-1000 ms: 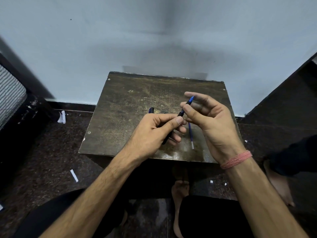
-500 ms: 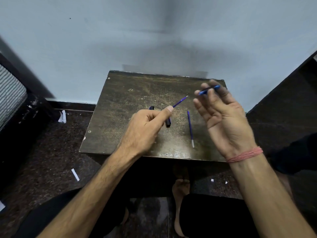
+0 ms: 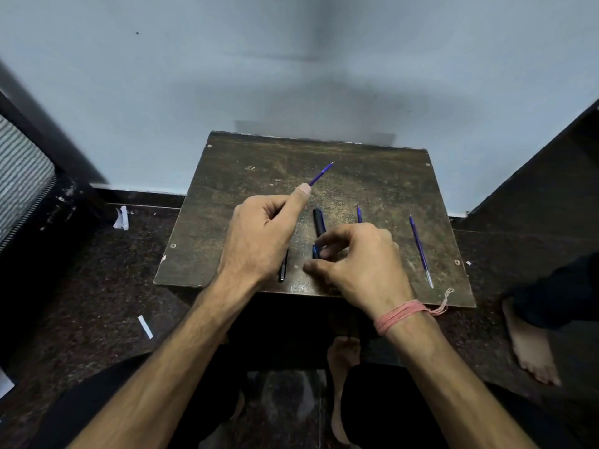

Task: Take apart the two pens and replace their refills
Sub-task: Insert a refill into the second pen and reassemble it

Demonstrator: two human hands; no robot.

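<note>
My left hand is closed around a dark pen barrel. The barrel's blue refill sticks out past my thumb and points up and away over the small dark wooden table. My right hand is down on the table near its front edge, fingertips pinched on a short blue pen tip piece. A black pen part lies just beyond those fingers. One loose blue refill lies along the table's right side. The end of a second refill shows behind my right hand.
The table stands against a pale wall. White paper scraps lie on the dark floor to the left. My foot is under the table, and another person's bare foot is at the right. Dark furniture flanks both sides.
My right hand came down from in front of me to the table, still holding the blue tip piece. My left hand stayed raised with the barrel and its exposed refill.
</note>
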